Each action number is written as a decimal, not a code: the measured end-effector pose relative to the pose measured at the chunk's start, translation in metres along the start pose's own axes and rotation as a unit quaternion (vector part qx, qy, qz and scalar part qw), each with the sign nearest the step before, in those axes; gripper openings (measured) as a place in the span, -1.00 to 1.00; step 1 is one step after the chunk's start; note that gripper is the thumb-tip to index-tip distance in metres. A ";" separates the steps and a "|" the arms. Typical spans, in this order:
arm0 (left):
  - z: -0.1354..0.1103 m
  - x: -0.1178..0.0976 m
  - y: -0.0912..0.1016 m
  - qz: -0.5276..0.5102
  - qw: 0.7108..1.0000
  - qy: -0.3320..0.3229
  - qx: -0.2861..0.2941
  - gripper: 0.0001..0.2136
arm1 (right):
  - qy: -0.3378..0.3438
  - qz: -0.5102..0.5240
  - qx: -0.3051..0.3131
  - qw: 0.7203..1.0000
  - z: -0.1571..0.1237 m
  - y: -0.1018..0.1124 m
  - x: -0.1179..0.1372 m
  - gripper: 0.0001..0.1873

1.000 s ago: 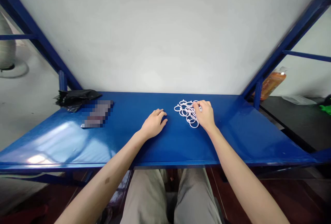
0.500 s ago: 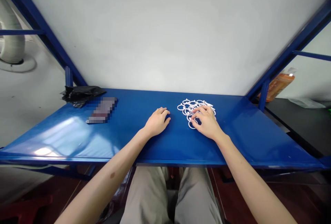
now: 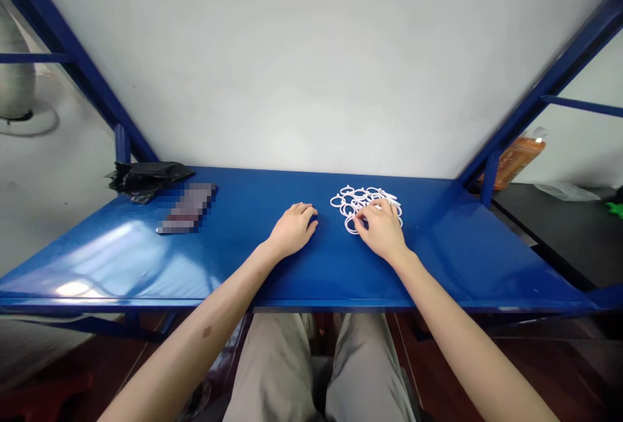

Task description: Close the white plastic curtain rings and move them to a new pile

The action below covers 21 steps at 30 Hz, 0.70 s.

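A small heap of white plastic rings (image 3: 359, 200) lies on the blue table (image 3: 243, 260), right of centre. My right hand (image 3: 383, 230) rests on the near side of the heap, its fingers curled and pinching at a ring at the heap's near left. My left hand (image 3: 293, 230) lies on the table just left of the heap, fingers loosely curled, with nothing in it.
A crumpled black plastic bag (image 3: 143, 178) and a flat dark blurred object (image 3: 187, 208) lie at the table's back left. An orange bottle (image 3: 516, 159) stands beyond the blue frame post (image 3: 487, 178) at right. A white wall stands behind the table.
My right hand has drawn from the far side of the ring heap to its near left edge. The rings are more spread. My left hand has hardly moved.
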<state>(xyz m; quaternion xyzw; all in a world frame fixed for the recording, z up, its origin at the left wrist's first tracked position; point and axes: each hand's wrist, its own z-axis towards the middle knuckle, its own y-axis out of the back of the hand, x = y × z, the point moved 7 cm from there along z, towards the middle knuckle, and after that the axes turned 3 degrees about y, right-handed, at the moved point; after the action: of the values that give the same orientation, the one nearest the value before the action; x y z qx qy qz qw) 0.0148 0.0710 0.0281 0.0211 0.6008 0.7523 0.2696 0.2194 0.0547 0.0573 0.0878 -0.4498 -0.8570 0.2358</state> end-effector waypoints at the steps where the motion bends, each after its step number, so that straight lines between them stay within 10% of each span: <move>1: -0.001 -0.003 0.002 -0.005 1.000 -0.008 -0.004 -0.73 | 0.007 0.000 0.006 1.000 0.001 -0.002 0.006 -0.83; 9: -0.012 -0.042 0.004 0.001 0.992 -0.129 -0.002 -0.60 | 0.003 0.054 0.030 0.998 0.006 -0.014 0.032 -0.89; 21: -0.010 -0.039 0.003 -0.011 0.990 -0.139 -0.007 -0.76 | -0.037 0.111 0.034 0.992 0.006 -0.017 0.031 -0.88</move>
<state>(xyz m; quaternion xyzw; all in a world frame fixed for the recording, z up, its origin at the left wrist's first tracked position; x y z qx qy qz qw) 0.0434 0.0454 0.0397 0.1174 0.5522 0.7432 0.3590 0.1849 0.0524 0.0486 0.0131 -0.4943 -0.8121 0.3098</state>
